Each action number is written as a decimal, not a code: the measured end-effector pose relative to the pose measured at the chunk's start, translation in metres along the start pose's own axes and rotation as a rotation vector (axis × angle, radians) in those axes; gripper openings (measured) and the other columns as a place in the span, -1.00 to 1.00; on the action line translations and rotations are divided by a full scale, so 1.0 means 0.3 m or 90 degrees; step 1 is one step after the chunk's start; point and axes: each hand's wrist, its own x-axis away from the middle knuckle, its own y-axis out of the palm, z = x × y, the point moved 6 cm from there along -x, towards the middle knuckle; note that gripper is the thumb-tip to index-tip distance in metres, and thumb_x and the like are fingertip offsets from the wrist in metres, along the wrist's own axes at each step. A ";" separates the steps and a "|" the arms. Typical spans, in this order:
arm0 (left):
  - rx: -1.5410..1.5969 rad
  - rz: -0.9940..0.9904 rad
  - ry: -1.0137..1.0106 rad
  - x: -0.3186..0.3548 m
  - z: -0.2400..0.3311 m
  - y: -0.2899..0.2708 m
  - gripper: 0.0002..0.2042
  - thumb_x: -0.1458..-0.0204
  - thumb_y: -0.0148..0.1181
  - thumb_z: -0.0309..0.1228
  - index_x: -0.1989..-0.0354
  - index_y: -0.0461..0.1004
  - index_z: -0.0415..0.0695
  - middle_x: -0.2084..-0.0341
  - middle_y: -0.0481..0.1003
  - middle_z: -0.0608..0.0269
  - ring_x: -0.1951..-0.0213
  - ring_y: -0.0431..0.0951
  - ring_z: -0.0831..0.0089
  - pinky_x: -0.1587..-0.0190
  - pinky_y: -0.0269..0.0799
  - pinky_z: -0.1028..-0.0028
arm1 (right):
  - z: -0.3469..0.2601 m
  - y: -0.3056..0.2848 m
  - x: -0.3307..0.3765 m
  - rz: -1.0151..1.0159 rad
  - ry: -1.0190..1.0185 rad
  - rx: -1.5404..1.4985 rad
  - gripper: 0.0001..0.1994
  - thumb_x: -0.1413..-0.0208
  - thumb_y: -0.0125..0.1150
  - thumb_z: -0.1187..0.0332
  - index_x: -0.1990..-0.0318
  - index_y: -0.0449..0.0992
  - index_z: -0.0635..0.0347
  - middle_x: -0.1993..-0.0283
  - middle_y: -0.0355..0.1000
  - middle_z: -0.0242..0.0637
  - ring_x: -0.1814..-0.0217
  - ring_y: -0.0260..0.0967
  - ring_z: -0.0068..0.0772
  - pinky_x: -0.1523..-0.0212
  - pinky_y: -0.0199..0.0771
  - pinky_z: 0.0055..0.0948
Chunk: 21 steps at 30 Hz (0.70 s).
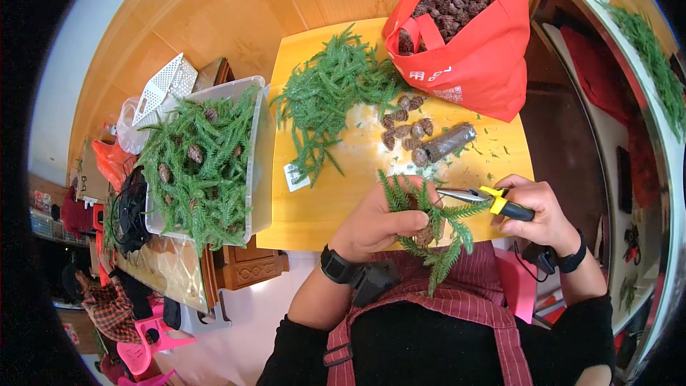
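Observation:
My left hand [389, 218] is closed round a green artificial pine sprig [451, 249] with a brown pinecone [424, 234] among its needles, held just past the table's near edge. Yellow-and-black pliers [504, 204] are gripped in my right hand [537, 216]. Their metal jaws reach left to the sprig, beside my left fingers; whether they bite on anything cannot be made out. Beyond my hands, several loose pinecones [402, 131] lie on the yellow table [314, 221] beside a dark roll in clear wrap [450, 143].
A heap of green sprigs [336, 78] covers the table's far left. At the far right stands a red bag [464, 71] full of pinecones. A clear plastic bin [254, 164] of finished-looking sprigs with cones is left of the table. A person [114, 307] sits at far left.

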 end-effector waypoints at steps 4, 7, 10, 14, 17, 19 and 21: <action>-0.131 0.047 0.072 -0.014 0.036 -0.007 -0.71 0.18 0.18 -0.60 0.23 0.35 -0.19 0.42 0.42 0.30 0.38 0.42 0.54 0.39 0.31 0.61 | -0.001 -0.004 0.015 0.014 0.006 0.058 -0.73 0.22 0.32 0.28 0.63 0.38 0.26 0.74 0.17 -0.31 0.55 0.26 -0.27 0.17 0.32 -0.31; -0.705 0.100 0.349 0.002 0.136 0.058 -0.80 0.25 0.21 -0.63 0.38 0.44 -0.22 0.47 0.41 0.24 0.39 0.44 0.45 0.35 0.35 0.51 | -0.014 -0.001 0.025 0.087 0.038 0.117 -0.71 0.24 0.33 0.27 0.64 0.35 0.27 0.74 0.14 -0.27 0.55 0.26 -0.24 0.21 0.34 -0.33; -0.826 0.172 0.498 0.031 0.161 0.111 -0.81 0.26 0.23 -0.61 0.39 0.46 -0.21 0.52 0.41 0.27 0.41 0.42 0.50 0.35 0.30 0.55 | -0.014 0.011 0.032 0.111 0.032 0.127 -0.75 0.23 0.31 0.29 0.58 0.39 0.27 0.69 0.20 -0.27 0.53 0.26 -0.23 0.15 0.32 -0.32; -0.581 0.133 0.292 0.018 0.138 0.068 -0.78 0.25 0.20 -0.63 0.35 0.44 -0.23 0.45 0.40 0.26 0.37 0.39 0.51 0.34 0.29 0.57 | 0.006 0.008 0.027 0.079 0.030 0.018 -0.70 0.17 0.23 0.19 0.49 0.44 0.30 0.52 0.37 -0.25 0.35 0.32 -0.19 0.06 0.24 -0.28; -0.344 0.091 0.167 0.012 0.097 0.039 -0.75 0.24 0.18 -0.62 0.29 0.41 -0.24 0.38 0.39 0.24 0.32 0.39 0.49 0.31 0.32 0.54 | 0.013 0.007 0.014 0.037 0.016 0.018 -0.62 0.13 0.19 0.08 0.48 0.46 0.31 0.44 0.45 -0.23 0.23 0.35 -0.17 0.03 0.21 -0.26; -0.247 0.068 0.121 0.011 0.072 0.031 -0.71 0.24 0.18 -0.61 0.26 0.38 -0.25 0.34 0.38 0.22 0.28 0.39 0.47 0.29 0.34 0.52 | 0.003 0.005 0.005 0.037 -0.013 0.031 -0.63 0.15 0.20 0.08 0.48 0.46 0.30 0.44 0.45 -0.23 0.22 0.34 -0.16 0.03 0.20 -0.25; -0.121 0.074 0.045 0.012 0.034 0.014 -0.62 0.23 0.20 -0.56 0.16 0.30 -0.25 0.28 0.37 0.18 0.23 0.41 0.42 0.21 0.39 0.44 | -0.001 0.004 -0.001 0.043 -0.021 0.048 -0.63 0.18 0.24 0.09 0.49 0.46 0.29 0.42 0.45 -0.22 0.24 0.34 -0.13 0.04 0.22 -0.26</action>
